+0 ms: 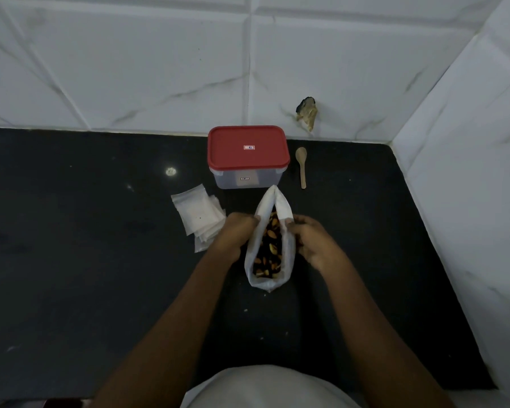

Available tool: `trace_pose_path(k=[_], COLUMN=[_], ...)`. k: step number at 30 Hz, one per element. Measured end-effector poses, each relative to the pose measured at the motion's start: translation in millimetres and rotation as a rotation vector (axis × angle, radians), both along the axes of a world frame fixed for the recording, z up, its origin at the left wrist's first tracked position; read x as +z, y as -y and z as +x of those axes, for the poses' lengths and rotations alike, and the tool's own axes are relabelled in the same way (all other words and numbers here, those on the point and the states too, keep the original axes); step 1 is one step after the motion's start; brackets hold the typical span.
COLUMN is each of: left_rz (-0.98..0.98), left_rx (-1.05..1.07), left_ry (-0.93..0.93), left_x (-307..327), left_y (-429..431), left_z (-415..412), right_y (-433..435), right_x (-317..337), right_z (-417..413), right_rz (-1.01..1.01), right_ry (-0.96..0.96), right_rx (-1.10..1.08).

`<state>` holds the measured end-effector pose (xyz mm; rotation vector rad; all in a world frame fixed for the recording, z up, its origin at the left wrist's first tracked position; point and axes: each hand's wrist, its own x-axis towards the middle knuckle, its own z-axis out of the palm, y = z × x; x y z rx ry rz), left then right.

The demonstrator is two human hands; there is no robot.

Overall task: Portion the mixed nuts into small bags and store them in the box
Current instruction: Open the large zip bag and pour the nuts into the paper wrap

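As both hands pinch nut bag sides, forearms converging

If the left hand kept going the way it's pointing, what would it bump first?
The left hand points forward-right and grips the bag of mixed nuts, so the bag comes first. Past it, probably the red-lidded box, though depth is hard to judge.

1. left hand is pinching the left rim of the nut bag, fingers curled.
2. right hand is pinching the opposite rim.
3. both forearms are reaching forward, converging.
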<state>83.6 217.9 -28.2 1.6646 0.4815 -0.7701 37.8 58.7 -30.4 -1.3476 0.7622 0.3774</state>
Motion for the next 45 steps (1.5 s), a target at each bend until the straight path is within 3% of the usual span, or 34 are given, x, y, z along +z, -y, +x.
trace_pose_path(k=[4, 7, 9, 17, 21, 24, 27, 30, 33, 35, 37, 40, 42, 45], left_rz=[-0.346, -0.392, -0.335, 0.261, 0.462, 0.596, 0.717, 0.714, 0.602, 0.462, 0.272, -0.019, -0.1, -0.113], left_rx=[0.174, 0.196, 0.157, -0.314, -0.384, -0.473, -0.515, -0.53, -0.478, -0.376, -0.217, 0.043, 0.098, 0.125], left_ry=[-0.267, -0.276, -0.18, 0.619, 0.717, 0.747, 0.836, 0.902, 0.859, 0.709, 0.425, -0.053, -0.133, -0.144], left_x=[3, -1, 0, -25, -27, -22, -15, -12, -15, -12, -4, 8, 7, 6], left_y=[-7, -3, 5, 11, 5, 2, 3, 5, 6, 6, 5, 1, -3, -5], left_z=[-5, -13, -18, -28, -31, -33, -35, -32, -25, -19, -10, -4, -1, 2], right_y=[7, 10, 9, -8, -11, -7, -4, -6, -7, -8, -6, -6, -6, -11], right_x=[5, 5, 5, 3, -3, -4, -2, -4, -1, 2, 9, 20, 15, 0], right_z=[-12, -18, -17, -11, -22, -20, -19, -18, -15, -15, -9, -2, 2, 4], right_rz=[0.32, 0.374, 0.313, -0.168, -0.568, -0.824, -1.004, -1.039, -0.873, -0.697, -0.46, -0.247, -0.255, -0.155], right_ry=[-0.025, -0.063, -0.071, 0.097, 0.253, 0.241, 0.241, 0.27, 0.277, 0.241, 0.083, -0.097, -0.159, -0.017], right_rx=[-0.079, -0.117, -0.102, 0.015, 0.214, 0.312, 0.369, 0.392, 0.321, 0.231, 0.093, 0.084, 0.134, 0.045])
